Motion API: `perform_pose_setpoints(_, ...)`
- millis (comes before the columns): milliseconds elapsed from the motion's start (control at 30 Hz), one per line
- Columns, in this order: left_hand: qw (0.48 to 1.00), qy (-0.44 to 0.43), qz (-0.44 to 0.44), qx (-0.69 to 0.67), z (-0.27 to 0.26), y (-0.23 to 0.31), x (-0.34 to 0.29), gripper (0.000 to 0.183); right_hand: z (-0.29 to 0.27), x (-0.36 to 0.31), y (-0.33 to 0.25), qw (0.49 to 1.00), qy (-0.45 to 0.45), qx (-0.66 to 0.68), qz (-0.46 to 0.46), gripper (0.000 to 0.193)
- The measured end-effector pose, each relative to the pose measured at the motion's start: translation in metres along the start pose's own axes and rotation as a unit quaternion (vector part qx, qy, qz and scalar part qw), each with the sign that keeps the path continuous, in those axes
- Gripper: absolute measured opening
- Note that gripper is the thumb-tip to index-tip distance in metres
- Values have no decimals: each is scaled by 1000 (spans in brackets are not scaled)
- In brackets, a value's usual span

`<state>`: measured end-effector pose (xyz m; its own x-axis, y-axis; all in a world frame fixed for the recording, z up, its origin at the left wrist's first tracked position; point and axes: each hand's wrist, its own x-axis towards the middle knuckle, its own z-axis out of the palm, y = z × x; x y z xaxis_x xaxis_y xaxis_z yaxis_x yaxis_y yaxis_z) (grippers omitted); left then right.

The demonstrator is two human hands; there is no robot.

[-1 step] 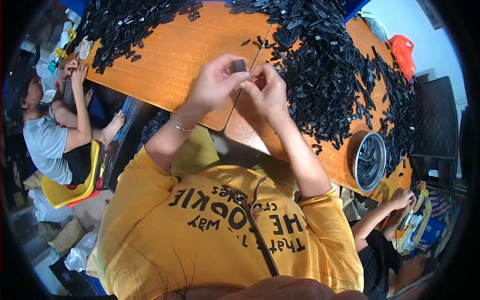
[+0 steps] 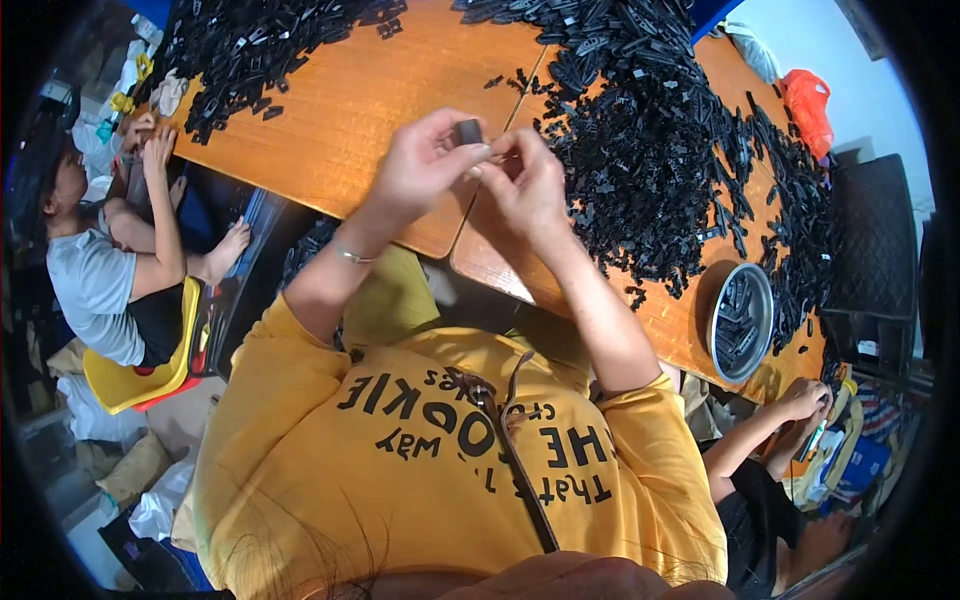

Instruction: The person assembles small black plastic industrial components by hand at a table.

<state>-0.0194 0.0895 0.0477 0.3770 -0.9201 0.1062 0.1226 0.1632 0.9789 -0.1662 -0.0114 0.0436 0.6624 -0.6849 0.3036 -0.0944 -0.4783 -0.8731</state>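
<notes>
At upper centre, a dark blocky piece (image 2: pixel 468 132) is being gripped by the left hand (image 2: pixel 420 165). Just beside it, the thumb and fingertips of the right hand (image 2: pixel 528 185) are being pressed together; whether anything is being pinched there cannot be told. At right, black parts (image 2: pixel 640 170) and a metal bowl (image 2: pixel 766 320) are being supported by the wooden table (image 2: pixel 650 325).

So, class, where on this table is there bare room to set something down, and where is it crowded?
The widest bare patch of table lies between the left pile, the left hand and the right heap. A smaller one, by the near edge, lies between the right forearm, the right heap and the bowl. The right side is mostly crowded with black parts.
</notes>
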Motion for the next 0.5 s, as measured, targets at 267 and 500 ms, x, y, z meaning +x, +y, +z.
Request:
perform_pose_setpoints(267,943,-27,-208,259,-121,32,-109,23,38,-20,6,976,-206,53,52,22)
perform_pose_setpoints(500,905,18,-148,398,-134,60,-91,31,-14,47,47,937,-65,-334,-79,8)
